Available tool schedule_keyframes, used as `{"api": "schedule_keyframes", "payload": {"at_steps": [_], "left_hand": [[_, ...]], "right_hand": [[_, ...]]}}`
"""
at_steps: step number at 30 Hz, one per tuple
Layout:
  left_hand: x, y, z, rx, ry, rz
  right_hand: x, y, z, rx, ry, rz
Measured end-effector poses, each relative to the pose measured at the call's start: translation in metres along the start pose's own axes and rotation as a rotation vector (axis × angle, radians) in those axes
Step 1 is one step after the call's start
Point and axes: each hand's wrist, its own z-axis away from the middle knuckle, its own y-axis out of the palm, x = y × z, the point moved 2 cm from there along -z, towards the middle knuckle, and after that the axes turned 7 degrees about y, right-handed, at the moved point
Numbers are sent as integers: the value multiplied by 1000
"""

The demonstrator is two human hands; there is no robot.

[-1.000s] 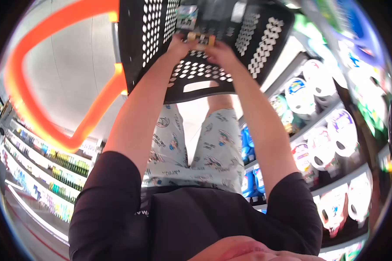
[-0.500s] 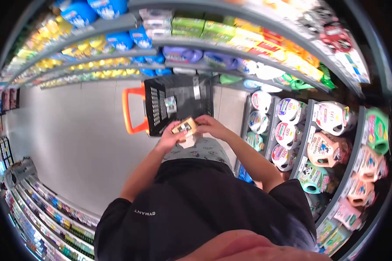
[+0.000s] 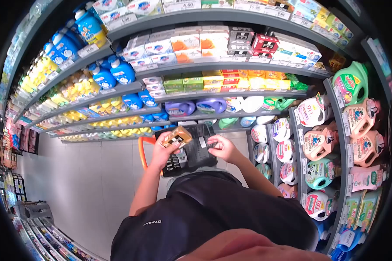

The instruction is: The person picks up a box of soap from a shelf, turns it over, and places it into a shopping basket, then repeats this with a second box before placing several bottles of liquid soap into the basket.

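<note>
Head view shows one box [image 3: 177, 137] above one black basket [image 3: 210, 161], clamped by the fingers of the left hand [image 3: 162, 149]. Inside the basket lies one small packet [image 3: 181, 157]. The right hand [image 3: 222, 148] is near, fingers curled; whether their tips touch, I cannot tell. Two purple bottles [image 3: 211, 105] stand on the shelf [image 3: 231, 93] beyond.

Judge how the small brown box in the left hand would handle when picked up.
The brown box is probably stiff, its edges looking straight. One left hand holds it, suggesting lightness. Its flat faces make rolling unlikely.
</note>
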Motion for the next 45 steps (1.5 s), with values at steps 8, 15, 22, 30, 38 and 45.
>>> {"api": "schedule_keyframes", "payload": {"at_steps": [8,15,22,30,38,45], "left_hand": [[14,76,24,367,38,-239],[20,94,33,292,115,-276],[11,60,34,159,162,-352],[27,64,55,149,125,-207],[44,52,77,135,109,-203],[48,40,89,102,73,-145]], "right_hand": [[72,0,26,42,-281,524],[81,-37,38,49,-205,502],[260,-158,78,-338,-551,889],[458,-263,54,-705,-809,994],[512,-313,11,-513,-798,786],[513,-336,-21,-442,-688,785]]}}
